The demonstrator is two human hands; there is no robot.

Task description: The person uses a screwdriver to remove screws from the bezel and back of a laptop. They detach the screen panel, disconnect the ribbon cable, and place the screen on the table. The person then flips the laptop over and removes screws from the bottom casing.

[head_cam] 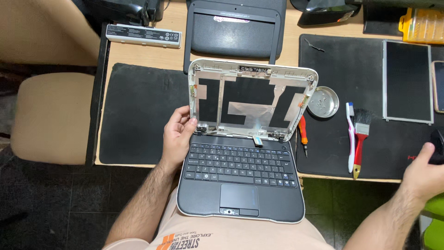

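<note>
Steadying a small dark laptop (240, 178) on the lap, head view: left hand (177, 136) wraps the left edge of the base near the hinge, thumb on top by the keyboard corner, fingers under; grip clenched on the laptop. Base rests on the person's thighs, front edge toward the body, back edge against the worktop (138, 58).

Lid shell (252, 99) stands open and upright. Screen panel is out of it: bare black inner back with foil tape and cable runs showing, white rim intact. A small ribbon connector (258, 140) hangs loose at the hinge line. A flat display panel (408, 82) lies apart on the right black mat (333, 60). A dark bezel frame (235, 28) lies on the worktop behind the lid. So judged from this: bezel off, panel out, lid back and base not yet separated.

Right hand (422, 172) is far right at the frame edge, touching a dark object (438, 147) on the mat; object mostly cut off, cannot tell what it is or whether the grip is closed on it.

Near the lid on the right mat: orange-handled screwdriver (303, 135), round metal dish (323, 102), toothbrush (350, 137), red-handled paintbrush (360, 139). Battery pack (143, 35) lies at upper left. Left black mat (138, 111) sits beside the left hand.
</note>
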